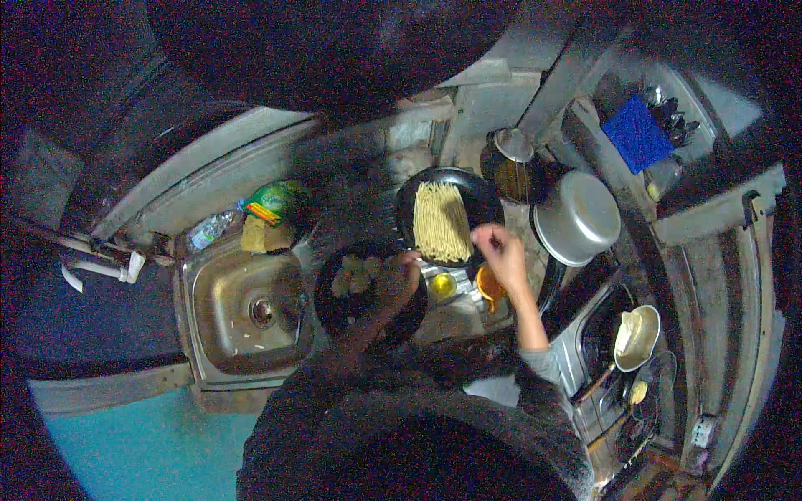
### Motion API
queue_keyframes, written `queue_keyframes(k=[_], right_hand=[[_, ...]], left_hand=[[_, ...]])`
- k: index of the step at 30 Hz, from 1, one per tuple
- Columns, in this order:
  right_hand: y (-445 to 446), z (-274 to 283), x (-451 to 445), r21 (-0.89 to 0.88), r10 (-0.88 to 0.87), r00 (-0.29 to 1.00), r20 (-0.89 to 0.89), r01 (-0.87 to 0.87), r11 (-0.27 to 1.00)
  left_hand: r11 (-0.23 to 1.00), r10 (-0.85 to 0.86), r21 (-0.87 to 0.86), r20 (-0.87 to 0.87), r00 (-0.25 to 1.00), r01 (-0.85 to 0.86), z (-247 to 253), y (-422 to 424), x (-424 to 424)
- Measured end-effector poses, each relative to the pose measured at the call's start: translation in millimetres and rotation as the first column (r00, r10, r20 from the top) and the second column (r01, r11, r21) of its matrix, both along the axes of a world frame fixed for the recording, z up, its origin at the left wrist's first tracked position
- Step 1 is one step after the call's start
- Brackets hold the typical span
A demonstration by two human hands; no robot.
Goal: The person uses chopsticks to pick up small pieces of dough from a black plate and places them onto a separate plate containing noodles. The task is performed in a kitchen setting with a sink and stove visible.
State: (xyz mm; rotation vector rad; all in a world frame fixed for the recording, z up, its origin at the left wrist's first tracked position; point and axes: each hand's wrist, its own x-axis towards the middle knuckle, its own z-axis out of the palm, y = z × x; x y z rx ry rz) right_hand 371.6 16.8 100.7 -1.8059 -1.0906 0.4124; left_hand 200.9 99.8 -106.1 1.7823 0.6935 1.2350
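A thick row of pale noodle-like strands (440, 222) lies across a round dark tray (479, 185) in front of me. My right hand (498, 247) is just off the strands' right edge, fingers curled; whether it holds anything is unclear. My left hand (404, 275) is in shadow at the right side of a dark round bowl or pan (329, 313) with several pale lumps (354, 275) in it; its grip cannot be made out. Between my hands, a small dish of yellow liquid (443, 285) stands below the tray, beside an orange cup (489, 288).
A steel sink (207, 313) is at left, with a sponge (254, 234), plastic bottle (215, 230) and green bag (279, 200) behind it. An aluminium pot (579, 216) stands upside down at right, near a stove with a small saucepan (637, 338). A lidded jar (514, 163) stands behind.
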Motion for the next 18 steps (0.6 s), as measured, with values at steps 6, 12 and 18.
queue_keyframes(k=[6,12,18], right_hand=[[-110.2,-93.7,-91.1,-0.375,0.211,0.976,0.052,-0.177,0.91],[-104.1,-63.0,-142.9,-0.254,0.193,0.972,0.134,-0.155,0.955],[-95.5,-58.0,-135.9,-0.568,0.407,0.875,0.263,-0.2,0.798]], left_hand=[[0.963,0.099,-0.164,-0.526,0.845,-0.214,78.7,4.8,-130.5],[0.9,0.016,-0.367,-0.512,0.859,-0.236,44.2,-12.2,-171.9],[0.977,0.008,-0.186,-0.462,0.887,-0.105,22.5,-23.4,-172.4]])
